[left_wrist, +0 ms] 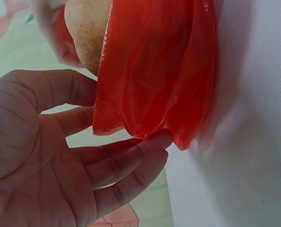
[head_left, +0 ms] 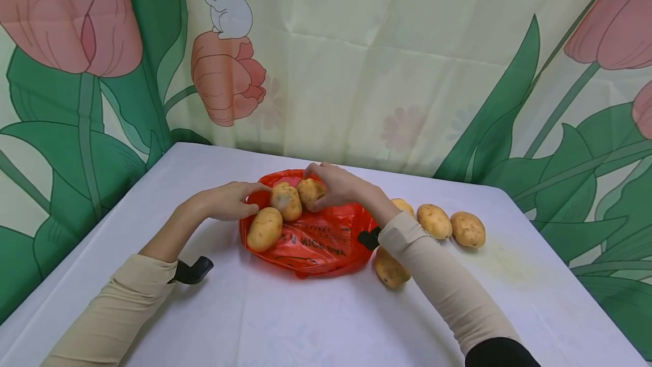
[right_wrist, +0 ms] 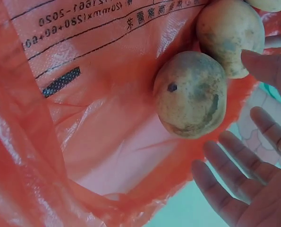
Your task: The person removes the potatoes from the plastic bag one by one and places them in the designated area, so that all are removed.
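Note:
A red plastic bag (head_left: pixel 318 242) with dark printing lies spread on the table. Three potatoes rest on or in it: one potato (head_left: pixel 265 229) at its near left, a second potato (head_left: pixel 286 201) behind that, and a third potato (head_left: pixel 309 192) beside my right hand. My left hand (head_left: pixel 226 200) holds the bag's left rim; the left wrist view shows some fingertips behind the red film and others against its outer face. My right hand (head_left: pixel 338 186) arches around the third potato. In the right wrist view its fingers (right_wrist: pixel 223 187) are spread and fairly straight, apart from the nearest potato (right_wrist: pixel 190 94).
Several more potatoes lie on the white-covered table (head_left: pixel 285 321) to the right of the bag, among them one potato (head_left: pixel 392 268) close to the bag and another potato (head_left: pixel 467 229) farthest right. My right forearm passes over that area. A printed curtain (head_left: pixel 356 72) hangs behind the table.

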### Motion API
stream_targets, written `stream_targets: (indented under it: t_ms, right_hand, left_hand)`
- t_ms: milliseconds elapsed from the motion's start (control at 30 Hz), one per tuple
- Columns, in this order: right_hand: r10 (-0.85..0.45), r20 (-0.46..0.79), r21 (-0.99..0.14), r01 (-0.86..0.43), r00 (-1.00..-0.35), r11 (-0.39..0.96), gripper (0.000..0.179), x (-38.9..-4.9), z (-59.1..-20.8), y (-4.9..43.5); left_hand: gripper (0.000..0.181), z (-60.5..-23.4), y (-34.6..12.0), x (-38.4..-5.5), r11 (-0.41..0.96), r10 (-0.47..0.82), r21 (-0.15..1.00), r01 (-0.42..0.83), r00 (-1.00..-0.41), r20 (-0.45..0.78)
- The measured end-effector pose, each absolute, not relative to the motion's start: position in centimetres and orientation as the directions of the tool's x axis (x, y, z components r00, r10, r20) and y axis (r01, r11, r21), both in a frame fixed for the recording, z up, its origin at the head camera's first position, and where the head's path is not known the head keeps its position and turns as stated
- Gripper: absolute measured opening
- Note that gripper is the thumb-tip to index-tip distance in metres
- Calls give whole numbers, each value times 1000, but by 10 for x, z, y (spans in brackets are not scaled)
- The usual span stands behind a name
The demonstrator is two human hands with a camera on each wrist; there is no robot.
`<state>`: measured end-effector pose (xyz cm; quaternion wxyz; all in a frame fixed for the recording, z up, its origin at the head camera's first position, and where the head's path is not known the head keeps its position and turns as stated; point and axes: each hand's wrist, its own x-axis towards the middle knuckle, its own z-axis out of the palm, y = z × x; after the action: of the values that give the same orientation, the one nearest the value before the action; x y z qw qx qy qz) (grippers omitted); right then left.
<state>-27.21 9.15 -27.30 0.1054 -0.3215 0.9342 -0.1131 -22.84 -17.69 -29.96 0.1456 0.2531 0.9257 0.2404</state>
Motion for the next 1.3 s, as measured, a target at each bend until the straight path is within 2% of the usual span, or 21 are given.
stream_targets:
  t_ms: [367, 700, 1067, 1300]
  right_hand:
    - [-587, -182, -236, -544, -789, 805, 61, -278, -275, 84]
    - [-547, -250, -199, -511, -799, 836, 68, -282, -278, 87]
    - [-548, -219, -227, -505, -807, 833, 60, -286, -288, 96]
    - [-560, -190, -193, -528, -807, 827, 59, -287, -291, 95]
  left_hand:
    - [56, -300, -178, -229, 748, 554, 514, 420, -821, -136]
    - [56, -300, -178, -229, 753, 545, 519, 405, -825, -147]
    - [56, -300, -178, -228, 754, 545, 519, 403, -825, -150]
    - [56, -299, -179, -229, 756, 545, 512, 408, -826, -145]
